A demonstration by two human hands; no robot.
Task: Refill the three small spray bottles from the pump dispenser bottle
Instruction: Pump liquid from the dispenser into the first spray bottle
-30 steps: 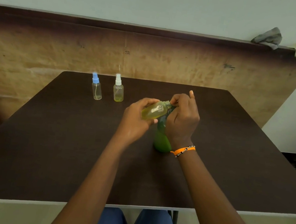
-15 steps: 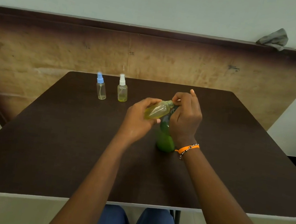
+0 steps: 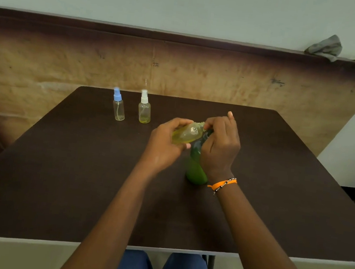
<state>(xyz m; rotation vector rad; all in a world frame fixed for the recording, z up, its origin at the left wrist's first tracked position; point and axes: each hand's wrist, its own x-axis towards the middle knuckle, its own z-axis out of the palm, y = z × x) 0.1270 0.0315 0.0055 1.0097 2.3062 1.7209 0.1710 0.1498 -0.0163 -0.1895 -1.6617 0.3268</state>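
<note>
Far back on the dark desk [image 3: 55,163] stand two small spray bottles, a blue-capped bottle [image 3: 118,104] and just beside it a white-capped bottle [image 3: 145,107]. Nearer, the left hand [image 3: 166,143] curls its fingers round a tilted uncapped spray bottle [image 3: 187,134] of yellowish liquid, its neck at the pump of the green dispenser bottle [image 3: 197,168]. The right hand [image 3: 221,148] wraps the pump top, fingers curled.

A dark brown table [image 3: 54,174] is seen; on it are stood a blue-capped spray bottle [image 3: 118,107], a white-capped spray bottle [image 3: 145,109] and a green pump bottle [image 3: 196,170].
</note>
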